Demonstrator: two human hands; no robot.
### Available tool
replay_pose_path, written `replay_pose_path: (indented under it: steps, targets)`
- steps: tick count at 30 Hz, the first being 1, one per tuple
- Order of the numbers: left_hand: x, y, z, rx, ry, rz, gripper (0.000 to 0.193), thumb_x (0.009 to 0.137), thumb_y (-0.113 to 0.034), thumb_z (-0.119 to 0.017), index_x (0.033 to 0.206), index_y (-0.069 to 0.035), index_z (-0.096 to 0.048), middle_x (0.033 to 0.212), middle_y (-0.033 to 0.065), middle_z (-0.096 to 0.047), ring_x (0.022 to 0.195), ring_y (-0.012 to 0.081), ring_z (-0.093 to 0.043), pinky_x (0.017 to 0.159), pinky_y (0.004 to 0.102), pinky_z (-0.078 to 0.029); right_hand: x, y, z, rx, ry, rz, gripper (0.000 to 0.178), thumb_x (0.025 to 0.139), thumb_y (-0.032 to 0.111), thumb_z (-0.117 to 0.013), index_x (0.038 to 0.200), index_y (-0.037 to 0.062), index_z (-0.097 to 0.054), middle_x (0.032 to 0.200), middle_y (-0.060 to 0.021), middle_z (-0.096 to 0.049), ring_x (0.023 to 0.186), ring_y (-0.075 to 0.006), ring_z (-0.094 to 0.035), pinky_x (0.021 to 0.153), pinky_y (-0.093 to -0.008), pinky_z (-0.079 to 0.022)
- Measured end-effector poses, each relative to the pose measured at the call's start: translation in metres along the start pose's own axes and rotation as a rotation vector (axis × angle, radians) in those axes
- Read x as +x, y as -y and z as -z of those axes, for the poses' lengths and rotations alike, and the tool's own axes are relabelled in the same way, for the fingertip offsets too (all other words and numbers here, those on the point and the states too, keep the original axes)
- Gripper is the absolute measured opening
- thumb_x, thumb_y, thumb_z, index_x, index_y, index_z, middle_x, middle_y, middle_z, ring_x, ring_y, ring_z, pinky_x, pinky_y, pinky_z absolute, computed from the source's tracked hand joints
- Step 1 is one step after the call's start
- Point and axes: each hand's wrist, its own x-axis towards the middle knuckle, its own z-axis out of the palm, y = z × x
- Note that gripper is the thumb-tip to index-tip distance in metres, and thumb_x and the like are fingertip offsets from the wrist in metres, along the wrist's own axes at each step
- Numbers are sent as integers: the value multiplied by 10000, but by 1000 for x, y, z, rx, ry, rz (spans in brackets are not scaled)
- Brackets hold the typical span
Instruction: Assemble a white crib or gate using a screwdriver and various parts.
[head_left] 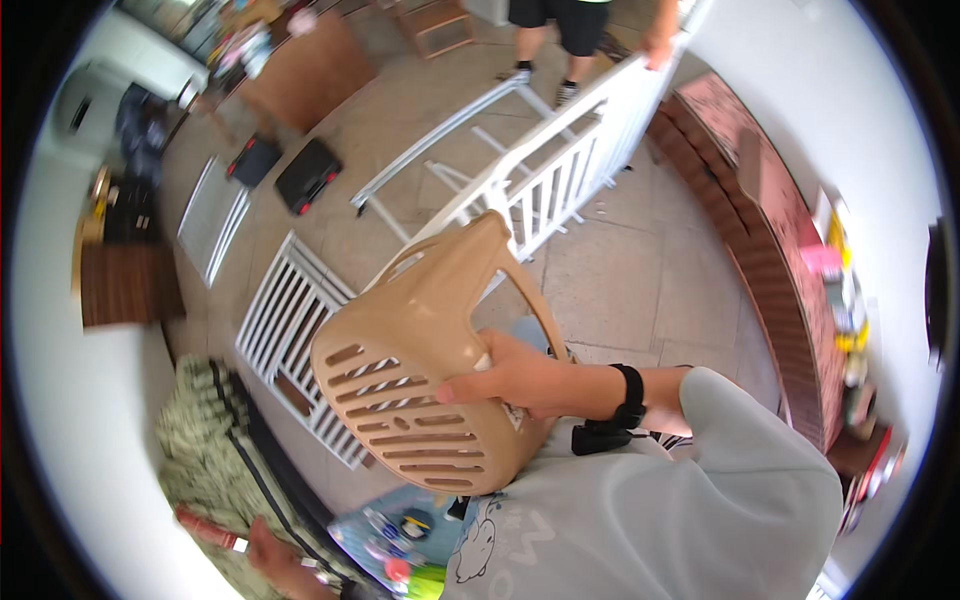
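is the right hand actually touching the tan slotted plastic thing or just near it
Touching: the head view shows the right hand gripping the tan slotted plastic thing, with the thumb lying against its outer surface.

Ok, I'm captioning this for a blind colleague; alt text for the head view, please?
The right hand grips a tan slotted plastic basket; the left hand is near a red object. Beyond, another person has a hand on a white slatted frame.

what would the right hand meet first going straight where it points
The tan slotted plastic item, held in the right hand; past it, probably the white slatted panel, though depth is unclear.
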Motion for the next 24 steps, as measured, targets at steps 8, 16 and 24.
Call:
replay_pose_path:
  steps: [8,16,24]
  targets:
    - [42,-258,-256,-319,639,-541,544,731,-239,-861,1180,-4,-663,613,-83,-299,553,47,-271,486,253,-209,-89,-44,72,453,-661,537,475,821,171,-755,1199,-58,-581,1122,-124,-662,981,-179,-646,856,-328,-530]
    - [24,-349,-371,166,874,-1020,697,588,-467,-896,1044,-11,-633,737,116,-607,670,293,-602,618,397,-469,-129,-136,194,776,-1361,627,388,834,198,-718,1056,-100,-606,942,-158,-664,785,-244,-675,686,-390,-584]
    - [46,-334,-427,-13,1034,-1173,421,768,-198,-777,1048,46,-579,901,265,-678,869,448,-658,750,458,-514,-145,-218,246,739,-1612,484,458,835,294,-708,1034,-111,-630,913,-151,-682,786,-220,-673,686,-341,-544]
